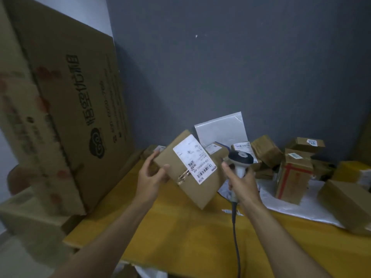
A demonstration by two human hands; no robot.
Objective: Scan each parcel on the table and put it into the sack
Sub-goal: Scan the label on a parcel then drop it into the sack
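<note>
Parcel (190, 169): brown cardboard box, white label, tilted, frame centre.
Left hand (152, 174): fingers clamped on its left edge.
Right hand (242, 182): wrapped round corded scanner (240, 160).
Table (180, 233): yellow, against grey wall (241, 67).

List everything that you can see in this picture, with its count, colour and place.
held parcel: one, brown with a white label, lifted above the table
scanner: one, white and dark, right of the held parcel
cable: one, grey, hanging from the scanner
other parcels: many, mostly brown, piled at the table's back right
plastic bag: one, clear, leaning on the wall behind the pile
white sheet: one, under the pile
big cartons: at least two, brown, left of the table
table: one, yellow
left hand: fingers grip the held parcel
right hand: fingers grip the scanner
</note>
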